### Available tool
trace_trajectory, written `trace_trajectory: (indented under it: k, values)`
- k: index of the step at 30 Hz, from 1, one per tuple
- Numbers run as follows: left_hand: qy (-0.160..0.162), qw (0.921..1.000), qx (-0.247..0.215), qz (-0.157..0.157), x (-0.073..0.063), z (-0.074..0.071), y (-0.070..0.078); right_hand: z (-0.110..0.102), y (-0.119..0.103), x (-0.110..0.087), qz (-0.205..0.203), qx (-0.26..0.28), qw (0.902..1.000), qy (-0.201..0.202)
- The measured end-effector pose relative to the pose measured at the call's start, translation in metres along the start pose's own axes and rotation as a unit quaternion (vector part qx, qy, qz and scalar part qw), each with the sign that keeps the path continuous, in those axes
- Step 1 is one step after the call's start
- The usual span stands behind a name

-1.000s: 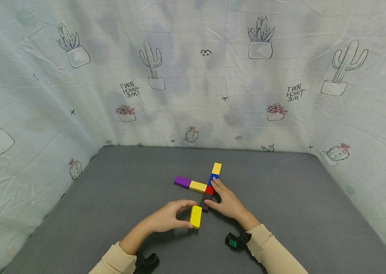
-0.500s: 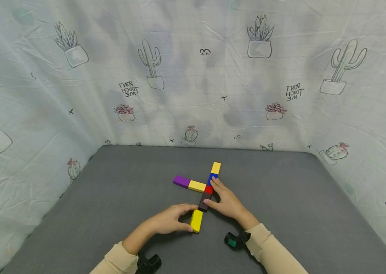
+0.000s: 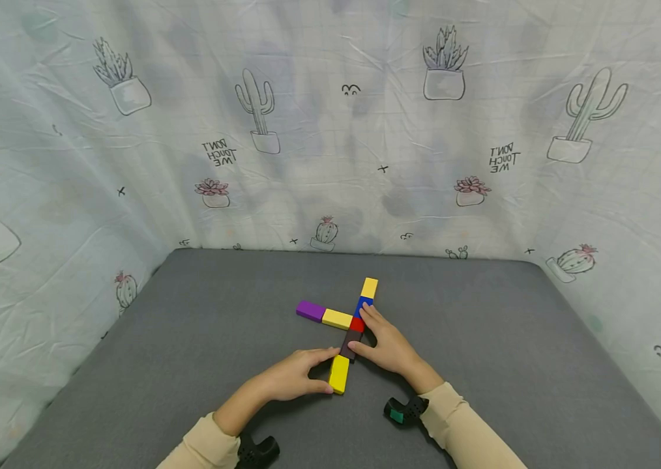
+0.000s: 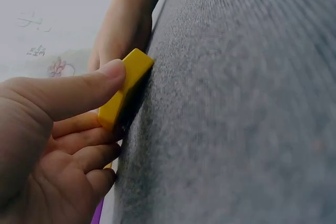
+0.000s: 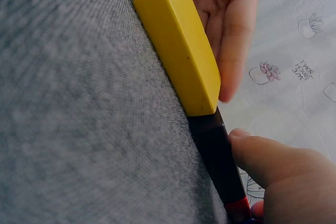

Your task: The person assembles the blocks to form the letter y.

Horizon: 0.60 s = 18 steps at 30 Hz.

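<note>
My left hand (image 3: 295,374) pinches a bright yellow block (image 3: 339,374) between its thumb at the near end and its fingers by the far end. That block's far end meets a dark brown block (image 5: 216,150) in the right wrist view. My right hand (image 3: 389,345) lies along the row's right side, fingers extended. Its thumb touches the dark block and its fingertips the blue block (image 3: 362,305). Between dark and blue sits a red block (image 3: 356,324). A pale yellow block (image 3: 369,287) tops the row.
Off the row's left side runs another pale yellow block (image 3: 337,318), then a purple block (image 3: 310,311). Everything lies on a grey cloth-covered table (image 3: 219,293). A cactus-print curtain (image 3: 319,130) hangs behind it and at both sides.
The left hand's yellow block first slid toward the person, then moved back up and slightly right against the dark block. The right hand has stayed in place.
</note>
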State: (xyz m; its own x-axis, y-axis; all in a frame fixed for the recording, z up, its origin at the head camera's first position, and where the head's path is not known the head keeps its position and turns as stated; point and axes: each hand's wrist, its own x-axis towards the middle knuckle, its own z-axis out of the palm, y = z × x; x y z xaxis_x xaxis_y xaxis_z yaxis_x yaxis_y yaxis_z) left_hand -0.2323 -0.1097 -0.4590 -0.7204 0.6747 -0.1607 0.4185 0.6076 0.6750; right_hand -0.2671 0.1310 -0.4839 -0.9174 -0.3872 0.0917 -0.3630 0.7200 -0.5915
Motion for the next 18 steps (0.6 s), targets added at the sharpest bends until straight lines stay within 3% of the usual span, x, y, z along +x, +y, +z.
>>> trace_trajectory:
  k: [18]
  values:
    - [-0.024,0.9989,0.041,0.006,0.0006,0.0026,0.0046,0.0025,0.0033,0.0020,0.000,0.001,1.0000,0.002]
